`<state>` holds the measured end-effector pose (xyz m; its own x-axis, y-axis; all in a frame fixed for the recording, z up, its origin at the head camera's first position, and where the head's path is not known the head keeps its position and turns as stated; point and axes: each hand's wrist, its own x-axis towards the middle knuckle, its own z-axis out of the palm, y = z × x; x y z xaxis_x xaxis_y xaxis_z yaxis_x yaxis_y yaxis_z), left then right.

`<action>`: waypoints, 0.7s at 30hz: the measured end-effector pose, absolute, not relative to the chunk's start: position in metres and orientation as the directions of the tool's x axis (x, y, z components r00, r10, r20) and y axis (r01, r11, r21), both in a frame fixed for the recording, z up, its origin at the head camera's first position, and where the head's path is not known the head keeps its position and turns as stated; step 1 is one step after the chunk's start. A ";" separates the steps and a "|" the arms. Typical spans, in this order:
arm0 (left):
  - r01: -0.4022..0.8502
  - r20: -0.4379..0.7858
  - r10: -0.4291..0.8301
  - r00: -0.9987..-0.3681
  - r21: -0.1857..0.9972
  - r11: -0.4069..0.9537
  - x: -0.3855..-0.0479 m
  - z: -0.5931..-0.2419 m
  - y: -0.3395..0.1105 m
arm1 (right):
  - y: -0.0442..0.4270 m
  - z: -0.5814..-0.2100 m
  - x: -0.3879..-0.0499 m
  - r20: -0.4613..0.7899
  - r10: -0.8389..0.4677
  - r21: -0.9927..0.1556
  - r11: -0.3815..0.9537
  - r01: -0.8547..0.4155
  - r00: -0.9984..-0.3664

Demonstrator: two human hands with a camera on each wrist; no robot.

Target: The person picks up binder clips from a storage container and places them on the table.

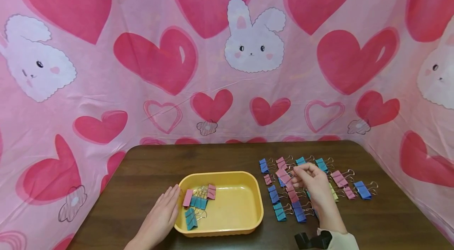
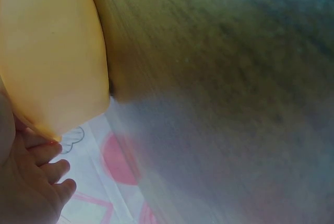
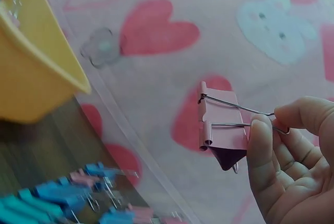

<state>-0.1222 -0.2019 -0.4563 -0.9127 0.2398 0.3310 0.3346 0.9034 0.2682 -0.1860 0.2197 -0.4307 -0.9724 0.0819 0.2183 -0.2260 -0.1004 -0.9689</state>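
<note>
A pink binder clip (image 3: 224,122) is pinched by its wire handle between the thumb and fingers of my right hand (image 1: 312,181), held above the clips on the right of the table. My left hand (image 1: 159,214) lies with straight fingers against the left side of a yellow tray (image 1: 257,218). In the left wrist view the fingers (image 2: 44,156) touch the tray's wall (image 2: 57,51). Inside the tray, at its left, are pink and teal clips, among them a teal binder clip (image 1: 190,218) and a pink binder clip (image 1: 211,191).
Several blue, teal, pink and yellow binder clips lie in loose rows on the right half of the dark wooden table (image 1: 156,159), such as a blue clip (image 1: 362,189) at the far right. Behind the table hangs a pink cloth (image 1: 209,80) with hearts and rabbits.
</note>
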 end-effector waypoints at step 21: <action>0.345 0.328 0.249 -0.911 0.279 0.896 -0.122 -0.454 -0.202 | 0.360 -0.516 -0.189 0.096 0.394 -0.921 -0.314 -0.232 -0.914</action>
